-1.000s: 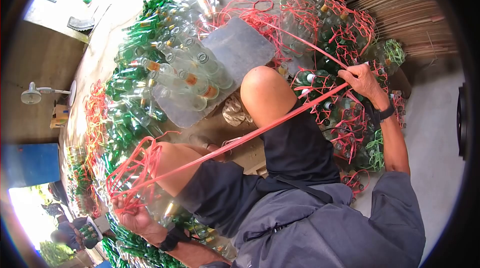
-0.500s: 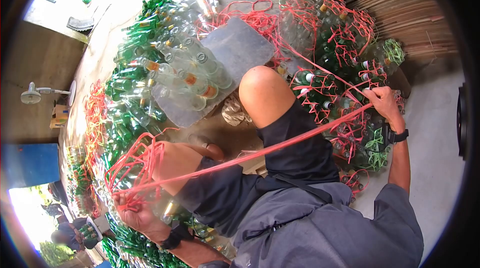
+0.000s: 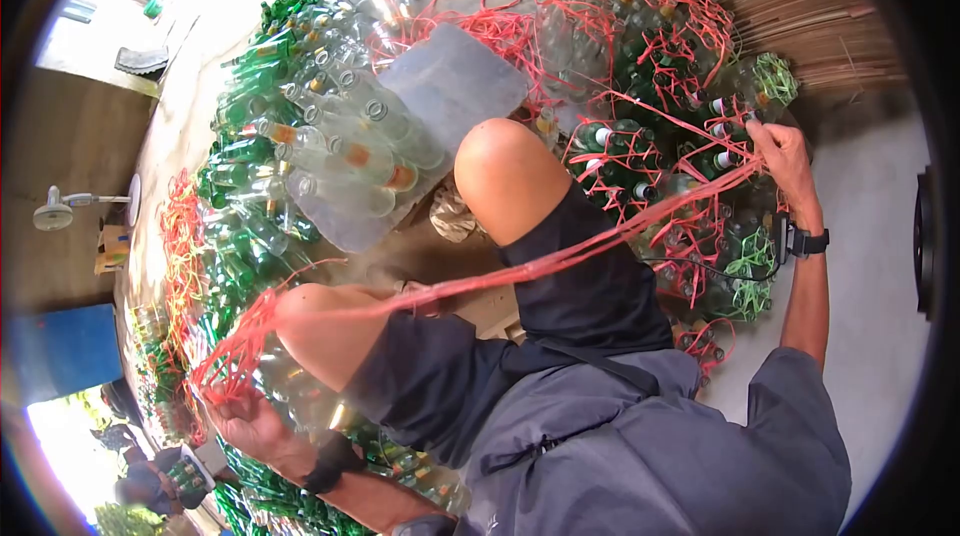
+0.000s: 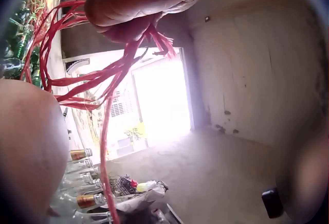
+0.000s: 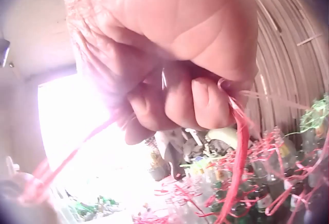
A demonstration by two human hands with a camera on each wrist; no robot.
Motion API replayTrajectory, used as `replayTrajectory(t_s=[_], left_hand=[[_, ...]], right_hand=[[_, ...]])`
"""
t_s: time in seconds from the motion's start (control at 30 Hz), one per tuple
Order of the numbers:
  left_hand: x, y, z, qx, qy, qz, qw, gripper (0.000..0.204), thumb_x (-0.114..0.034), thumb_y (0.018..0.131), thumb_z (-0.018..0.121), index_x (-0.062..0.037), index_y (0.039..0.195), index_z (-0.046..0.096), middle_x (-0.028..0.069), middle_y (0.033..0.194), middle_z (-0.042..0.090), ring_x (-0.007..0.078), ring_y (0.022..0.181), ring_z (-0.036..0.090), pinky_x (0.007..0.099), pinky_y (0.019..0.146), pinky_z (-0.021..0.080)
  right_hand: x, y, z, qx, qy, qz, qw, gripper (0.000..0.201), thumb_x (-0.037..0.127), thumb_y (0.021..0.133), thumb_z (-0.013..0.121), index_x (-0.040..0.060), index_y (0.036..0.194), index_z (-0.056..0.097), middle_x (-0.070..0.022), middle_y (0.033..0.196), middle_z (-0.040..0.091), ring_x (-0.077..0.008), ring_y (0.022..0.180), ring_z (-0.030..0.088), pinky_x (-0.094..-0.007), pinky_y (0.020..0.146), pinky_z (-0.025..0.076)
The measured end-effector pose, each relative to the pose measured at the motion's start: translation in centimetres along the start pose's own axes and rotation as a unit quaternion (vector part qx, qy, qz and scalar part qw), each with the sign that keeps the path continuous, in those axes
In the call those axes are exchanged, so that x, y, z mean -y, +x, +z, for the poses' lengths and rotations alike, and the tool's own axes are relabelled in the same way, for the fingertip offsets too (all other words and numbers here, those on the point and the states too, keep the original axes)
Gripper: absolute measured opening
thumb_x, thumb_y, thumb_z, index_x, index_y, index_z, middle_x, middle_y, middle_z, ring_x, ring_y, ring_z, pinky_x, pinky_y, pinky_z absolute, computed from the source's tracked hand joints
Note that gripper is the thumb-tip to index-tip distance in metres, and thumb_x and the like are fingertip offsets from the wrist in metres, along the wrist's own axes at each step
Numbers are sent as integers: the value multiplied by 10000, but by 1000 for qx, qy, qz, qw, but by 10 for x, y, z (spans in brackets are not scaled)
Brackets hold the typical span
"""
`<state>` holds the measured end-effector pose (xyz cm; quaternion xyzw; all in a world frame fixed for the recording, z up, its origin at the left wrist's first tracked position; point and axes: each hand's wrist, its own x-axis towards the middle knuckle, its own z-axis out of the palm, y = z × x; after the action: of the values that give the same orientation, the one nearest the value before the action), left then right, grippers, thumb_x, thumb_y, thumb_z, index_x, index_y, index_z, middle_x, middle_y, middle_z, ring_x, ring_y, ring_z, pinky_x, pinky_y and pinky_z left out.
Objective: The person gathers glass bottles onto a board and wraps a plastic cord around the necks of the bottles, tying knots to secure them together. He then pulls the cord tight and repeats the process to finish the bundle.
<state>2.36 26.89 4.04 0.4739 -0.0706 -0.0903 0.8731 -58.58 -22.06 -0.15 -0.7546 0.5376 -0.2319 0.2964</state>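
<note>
Red plastic twine (image 3: 500, 284) stretches across the thighs between both hands, in several strands lying together. My left hand (image 3: 250, 426), at the lower left beyond the knee, grips a loose bundle of it; in the left wrist view, loops and one long strand hang below that hand (image 4: 146, 3). My right hand (image 3: 785, 161), out at the far right, holds the other end of the strands. Its curled fingers (image 5: 180, 103) show in the right wrist view, with twine leaving on both sides. A thinner strand runs from it toward the red twine heap (image 3: 490, 31).
Clear bottles (image 3: 370, 151) lie stacked on a grey sheet (image 3: 465, 76), beside many green bottles (image 3: 235, 171). Bottles bundled in red twine (image 3: 620, 141) stand at the right, near stacked brown sheets (image 3: 800, 11). Another person (image 3: 165, 481) is at the lower left.
My right hand has moved right and slightly up, drawing the strands along. The left hand has shifted a little left, its twine loops gathered narrower. The head view has shifted slightly.
</note>
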Motion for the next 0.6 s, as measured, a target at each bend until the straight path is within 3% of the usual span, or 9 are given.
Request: replayTrajectory(t_s=[0.1, 0.13, 0.2, 0.27, 0.33, 0.4, 0.47, 0.53, 0.6], left_hand=[[6, -20, 54, 221, -57, -92, 969, 197, -200, 1051, 533, -33, 1047, 636, 37, 870, 678, 56, 706, 605, 206, 570, 478], [14, -39, 85, 220, -56, -92, 970, 197, -200, 1051, 533, -33, 1047, 636, 37, 870, 678, 56, 706, 605, 206, 570, 478], [32, -76, 127, 34, 155, 0, 987, 192, -183, 1063, 506, -26, 1066, 617, 24, 770, 586, 73, 660, 545, 223, 546, 460], [49, -98, 131, 148, 355, 26, 923, 260, -173, 1049, 554, 29, 1212, 563, 37, 941, 551, 103, 869, 579, 244, 885, 463], [67, -110, 163, 332, 39, -174, 926, 264, -180, 1044, 564, 32, 1201, 582, 50, 1038, 599, 94, 889, 594, 236, 806, 483], [82, -149, 211, 264, 206, -154, 930, 270, -203, 1038, 579, 12, 1200, 602, 75, 1068, 653, 76, 833, 586, 225, 690, 487], [92, -162, 234, 351, 229, -199, 886, 268, -190, 1064, 512, 16, 1214, 597, 151, 1105, 716, 100, 745, 605, 245, 649, 520], [103, -178, 244, 385, 213, -255, 861, 284, -212, 1068, 519, 4, 1239, 588, 98, 1042, 712, 48, 713, 551, 213, 616, 478], [113, -189, 242, 412, 161, -301, 845, 289, -225, 1065, 530, -4, 1244, 582, 56, 977, 692, 41, 725, 566, 207, 611, 474]], right_hand=[[33, 3, 5, 8, 14, -34, 999, 515, 377, 1001, 631, 17, 646, 536, 15, 579, 492, -47, 566, 466, -263, 520, 367], [46, 3, 7, 16, 15, -49, 999, 506, 368, 1000, 630, 1, 655, 582, 1, 578, 543, -52, 558, 510, -260, 523, 393], [103, -4, 22, 53, 59, -100, 992, 468, 325, 1007, 623, -5, 677, 594, -4, 590, 560, -55, 574, 525, -260, 536, 404], [141, -13, 32, 90, 65, -132, 985, 385, 241, 1007, 620, -17, 721, 615, -15, 616, 593, -59, 574, 528, -271, 534, 414], [183, -27, 51, 102, 118, -106, 982, 375, 237, 1001, 633, -24, 733, 617, -24, 633, 617, -59, 578, 546, -290, 513, 421], [217, -40, 68, 114, 153, -168, 967, 332, 219, 980, 664, -14, 746, 627, -58, 611, 590, -106, 566, 595, -313, 493, 427], [238, -45, 81, 133, 90, -285, 945, 295, 212, 941, 710, 10, 744, 626, -95, 600, 554, -215, 548, 622, -347, 490, 442], [256, -54, 104, 97, 121, -376, 914, 287, 208, 904, 743, 34, 722, 604, -118, 612, 531, -307, 552, 591, -388, 497, 453], [262, -60, 122, 75, 147, -404, 900, 283, 199, 875, 761, 53, 705, 588, -105, 641, 551, -305, 556, 579, -403, 497, 460]])
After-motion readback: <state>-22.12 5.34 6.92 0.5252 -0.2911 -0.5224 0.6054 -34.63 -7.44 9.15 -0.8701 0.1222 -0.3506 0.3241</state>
